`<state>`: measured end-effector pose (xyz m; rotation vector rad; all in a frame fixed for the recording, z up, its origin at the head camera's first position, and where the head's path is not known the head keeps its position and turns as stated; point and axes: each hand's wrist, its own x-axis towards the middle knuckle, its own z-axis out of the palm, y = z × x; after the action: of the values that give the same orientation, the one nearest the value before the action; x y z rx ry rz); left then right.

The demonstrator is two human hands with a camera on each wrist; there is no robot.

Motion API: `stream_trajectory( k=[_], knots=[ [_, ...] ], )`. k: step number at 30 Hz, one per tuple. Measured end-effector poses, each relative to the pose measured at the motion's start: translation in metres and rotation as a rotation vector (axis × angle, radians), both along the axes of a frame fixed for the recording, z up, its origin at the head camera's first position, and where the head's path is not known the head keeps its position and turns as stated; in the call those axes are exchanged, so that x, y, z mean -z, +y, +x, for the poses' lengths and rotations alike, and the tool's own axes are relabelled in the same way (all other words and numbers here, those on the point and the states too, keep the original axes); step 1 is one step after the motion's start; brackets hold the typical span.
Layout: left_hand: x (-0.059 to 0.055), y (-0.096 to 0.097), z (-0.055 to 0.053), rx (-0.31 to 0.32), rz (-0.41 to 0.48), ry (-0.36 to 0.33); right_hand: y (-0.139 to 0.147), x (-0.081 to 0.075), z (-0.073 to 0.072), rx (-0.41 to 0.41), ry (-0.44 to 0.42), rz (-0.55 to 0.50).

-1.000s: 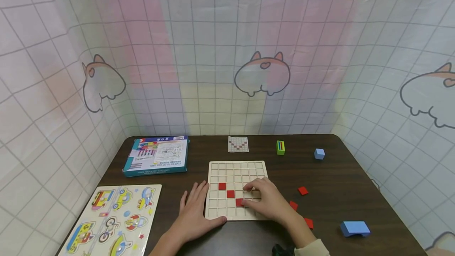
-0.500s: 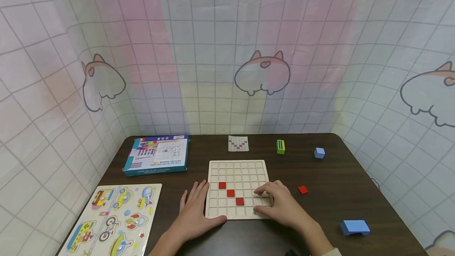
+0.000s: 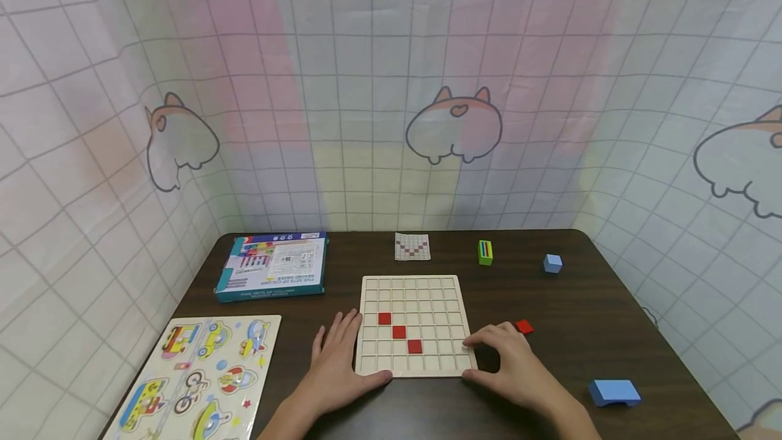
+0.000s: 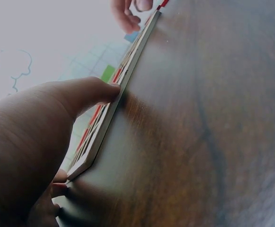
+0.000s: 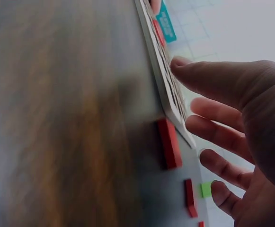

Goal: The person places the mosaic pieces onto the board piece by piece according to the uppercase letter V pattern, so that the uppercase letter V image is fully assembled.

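Note:
A square wooden grid board [image 3: 436, 297] lies on the table with several red square tiles set in a diagonal, among them a red tile [image 3: 415, 346]. My left hand [image 3: 336, 362] rests at its left side, fingers extended along the edge and thumb touching the front edge, as the left wrist view shows too. My right hand [image 3: 513, 365] hovers by the board's front right corner, fingers spread and holding nothing. Loose red tiles lie near it: one tile [image 3: 524, 326] beyond the hand, while a nearer tile [image 5: 169, 144] by the corner is hidden in the head view.
A small card with a printed red pattern [image 3: 412, 247] lies behind the board. Farther right are a green block [image 3: 485, 252], a small blue cube [image 3: 552, 263] and a blue arch block [image 3: 614, 392]. A flat box [image 3: 271, 267] and a vehicle puzzle [image 3: 201, 379] lie left.
My right hand has moved right, from above the red diagonal to the board's right edge, letting go of the front tile of the diagonal. The left hand has stayed in place.

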<state>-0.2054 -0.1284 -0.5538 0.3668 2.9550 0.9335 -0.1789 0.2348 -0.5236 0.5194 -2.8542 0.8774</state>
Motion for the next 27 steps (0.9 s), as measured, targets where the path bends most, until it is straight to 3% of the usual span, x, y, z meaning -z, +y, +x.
stream_trajectory(
  k=[9,27],
  knots=[
    [0.000,0.000,0.000,-0.004,-0.006,-0.009,0.016,0.004,0.012,0.011,0.004,0.000],
    [-0.004,0.001,0.002,-0.001,-0.003,-0.010,0.038,0.009,0.023,-0.025,-0.004,0.036]
  ],
)
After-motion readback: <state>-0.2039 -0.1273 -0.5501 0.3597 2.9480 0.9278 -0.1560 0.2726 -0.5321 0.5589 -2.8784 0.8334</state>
